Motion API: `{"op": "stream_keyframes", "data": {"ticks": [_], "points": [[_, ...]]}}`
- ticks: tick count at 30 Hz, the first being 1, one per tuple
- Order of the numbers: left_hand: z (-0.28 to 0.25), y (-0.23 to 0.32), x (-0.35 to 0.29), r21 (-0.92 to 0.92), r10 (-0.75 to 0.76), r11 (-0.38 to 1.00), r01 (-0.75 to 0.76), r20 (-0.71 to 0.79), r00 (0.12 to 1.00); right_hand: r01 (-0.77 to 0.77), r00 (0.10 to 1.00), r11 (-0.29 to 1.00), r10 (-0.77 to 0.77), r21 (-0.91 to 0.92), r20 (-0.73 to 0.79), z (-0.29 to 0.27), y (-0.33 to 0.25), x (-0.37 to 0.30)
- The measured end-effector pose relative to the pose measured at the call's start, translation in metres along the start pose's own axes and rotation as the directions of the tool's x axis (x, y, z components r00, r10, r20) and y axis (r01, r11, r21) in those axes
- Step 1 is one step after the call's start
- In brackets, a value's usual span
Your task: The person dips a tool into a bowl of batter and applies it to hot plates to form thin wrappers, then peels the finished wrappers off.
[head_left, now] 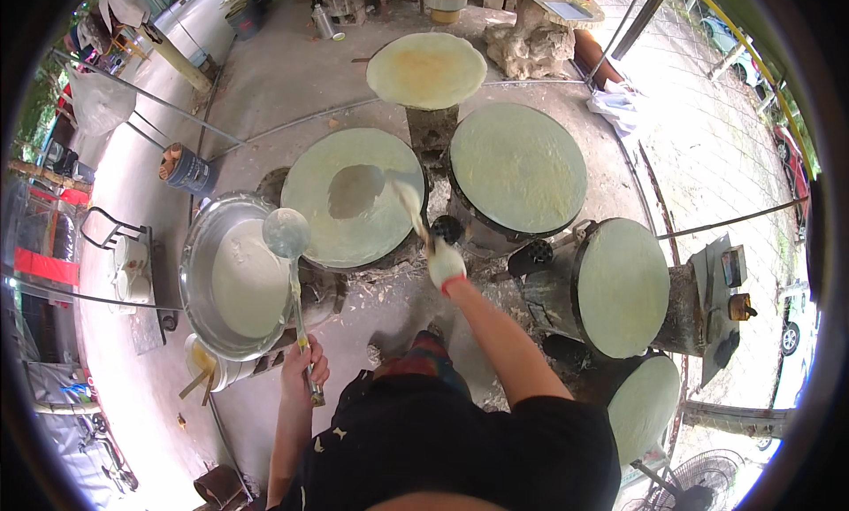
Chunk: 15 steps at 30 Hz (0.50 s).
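Note:
My left hand (305, 365) grips the long handle of a metal ladle (286, 232), whose bowl hangs over a large steel basin (196, 272) of pale batter. My right hand (445, 265), in a white glove, holds a spreader stick (409, 201) whose tip rests on a round griddle (355, 197). That griddle is covered with thin pale batter, with a darker bare patch in its middle. Several more round griddles with spread batter stand around me: at the far middle (426, 69), centre right (517, 166), right (622, 285) and lower right (644, 405).
A small bucket (205, 362) with sticks sits below the basin. A dark can (186, 168) stands on the concrete to the left. A wire rack (124, 263) holds pots at far left. A rock and clutter lie beyond; a fan (699, 476) is at lower right.

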<state>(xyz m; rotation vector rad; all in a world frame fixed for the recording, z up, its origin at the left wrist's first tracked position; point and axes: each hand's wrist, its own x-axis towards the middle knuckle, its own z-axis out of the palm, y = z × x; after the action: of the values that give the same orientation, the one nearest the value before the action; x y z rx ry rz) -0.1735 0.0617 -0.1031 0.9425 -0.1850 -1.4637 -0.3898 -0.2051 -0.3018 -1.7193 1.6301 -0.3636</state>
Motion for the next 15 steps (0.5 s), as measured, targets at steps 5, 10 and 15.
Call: {"op": "stream_keyframes", "data": {"ticks": [5,10,15], "points": [[-0.007,0.007,0.005,-0.019,-0.030,0.999,0.030,-0.005,1.000,0.030,0.999,0.999,-0.031,-0.023,-0.031,-0.032,-0.073,0.072],[-0.039,0.020,0.004,-0.104,-0.073,0.992,0.076,0.028,0.997,0.204,0.960,0.890,-0.264,0.407,0.097,-0.004,-0.060,-0.004],[-0.071,0.034,0.014,-0.087,-0.120,0.988,0.126,0.072,0.990,-0.050,0.972,0.595,0.213,0.802,-0.097,0.065,-0.032,0.003]]}}
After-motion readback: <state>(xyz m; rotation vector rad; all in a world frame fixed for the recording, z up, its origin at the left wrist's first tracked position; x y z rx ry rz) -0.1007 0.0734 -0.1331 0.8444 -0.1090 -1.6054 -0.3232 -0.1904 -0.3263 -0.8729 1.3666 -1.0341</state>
